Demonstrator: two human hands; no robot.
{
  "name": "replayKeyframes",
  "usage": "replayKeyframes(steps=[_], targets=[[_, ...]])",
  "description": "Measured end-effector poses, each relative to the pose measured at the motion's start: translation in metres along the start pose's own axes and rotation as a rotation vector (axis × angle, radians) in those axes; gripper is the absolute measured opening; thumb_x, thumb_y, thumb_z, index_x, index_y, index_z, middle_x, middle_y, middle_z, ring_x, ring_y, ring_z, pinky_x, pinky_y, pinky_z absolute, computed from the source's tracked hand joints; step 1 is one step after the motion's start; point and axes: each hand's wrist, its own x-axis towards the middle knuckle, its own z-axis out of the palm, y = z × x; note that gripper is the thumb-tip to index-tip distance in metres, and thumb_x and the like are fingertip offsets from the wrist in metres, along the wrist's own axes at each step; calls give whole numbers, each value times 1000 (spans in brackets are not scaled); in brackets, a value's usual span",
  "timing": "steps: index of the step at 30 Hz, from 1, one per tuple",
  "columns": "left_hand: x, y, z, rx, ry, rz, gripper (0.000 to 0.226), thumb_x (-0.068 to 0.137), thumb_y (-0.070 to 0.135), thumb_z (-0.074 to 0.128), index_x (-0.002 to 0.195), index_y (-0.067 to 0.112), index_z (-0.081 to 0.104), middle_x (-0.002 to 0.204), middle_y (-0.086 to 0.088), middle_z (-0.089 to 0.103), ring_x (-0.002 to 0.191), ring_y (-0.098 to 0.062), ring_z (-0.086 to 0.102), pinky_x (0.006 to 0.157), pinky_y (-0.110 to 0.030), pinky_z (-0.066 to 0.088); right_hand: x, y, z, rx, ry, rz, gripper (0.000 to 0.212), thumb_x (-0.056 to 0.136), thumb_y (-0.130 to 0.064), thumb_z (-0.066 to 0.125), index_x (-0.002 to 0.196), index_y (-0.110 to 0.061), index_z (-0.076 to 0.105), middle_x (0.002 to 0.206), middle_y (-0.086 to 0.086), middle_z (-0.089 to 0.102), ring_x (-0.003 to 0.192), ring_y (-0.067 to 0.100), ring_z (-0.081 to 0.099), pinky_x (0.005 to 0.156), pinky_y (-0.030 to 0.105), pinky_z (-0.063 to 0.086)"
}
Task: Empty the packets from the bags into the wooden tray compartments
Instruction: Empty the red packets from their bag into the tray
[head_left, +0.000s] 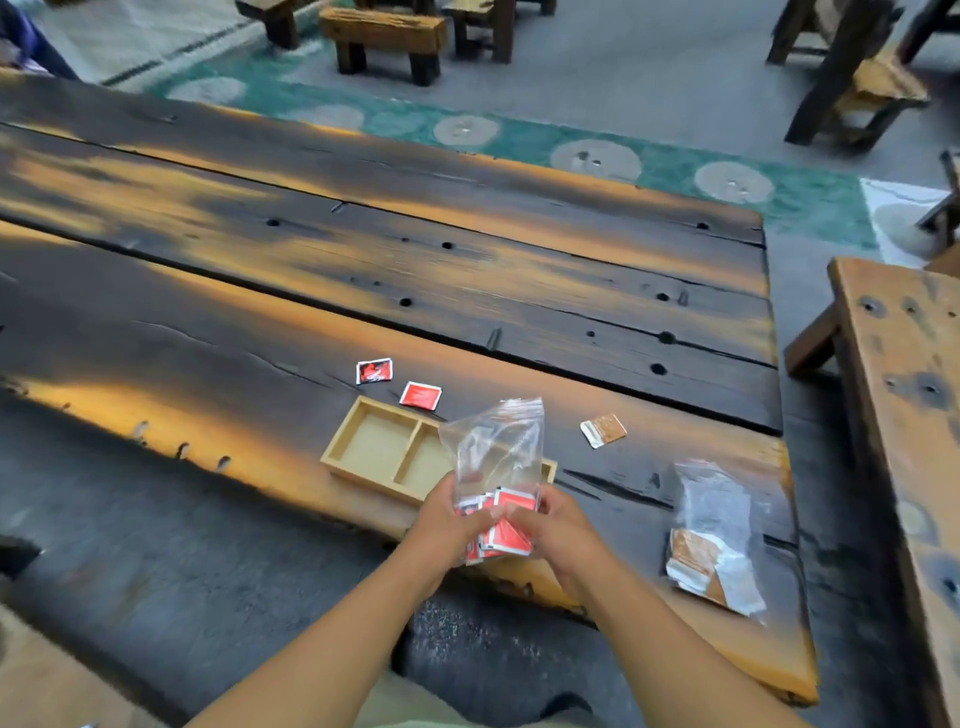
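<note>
A clear plastic bag (493, 447) with several red packets (506, 538) at its bottom stands upright in front of me. My left hand (447, 525) and my right hand (558, 525) both grip its lower end, just above the table's near edge. Behind the bag lies a light wooden tray (363, 447); two bare compartments show, and its right part is hidden by the bag. A second clear bag (714, 530) holding brown and white packets lies flat to the right. Two loose red packets (374, 371) (420, 396) lie beyond the tray, and a brown packet (602, 430) lies to its right.
The dark, orange-streaked plank table (415, 270) stretches far to the left and back. A wooden bench (898, 395) stands close on the right, and more benches (384, 36) stand on the floor beyond the table.
</note>
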Motion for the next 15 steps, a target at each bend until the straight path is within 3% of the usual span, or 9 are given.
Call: replayKeyframes(steps=[4,9,12,15], targets=[[34,14,-47,79,-95,43,47,83,5,76,120,26,56,112,-7,71,95,-23,73,76,-38,60,17,-16,32,9,71,8,15,89,-2,70,103,-9,67,97,11,75,76,20,75,61,28,57],[75,38,-124,160,-204,43,49,81,0,74,122,22,57,115,-10,71,100,-26,72,90,-50,57,42,-38,84,85,165,-6,18,92,-10,68,110,-7,67,104,10,72,91,23,70,79,39,57],[87,55,-161,230,-294,30,50,85,-5,69,127,16,54,113,-7,69,88,-17,73,78,-36,61,52,-56,109,163,234,-36,20,93,-17,69,111,-10,67,109,7,70,99,20,65,83,39,55],[92,68,-183,271,-379,23,50,86,-12,64,125,17,54,104,4,67,74,-7,71,65,-23,54,59,-76,129,236,252,-65,16,93,-20,67,106,-10,64,106,8,69,101,20,65,80,35,54]])
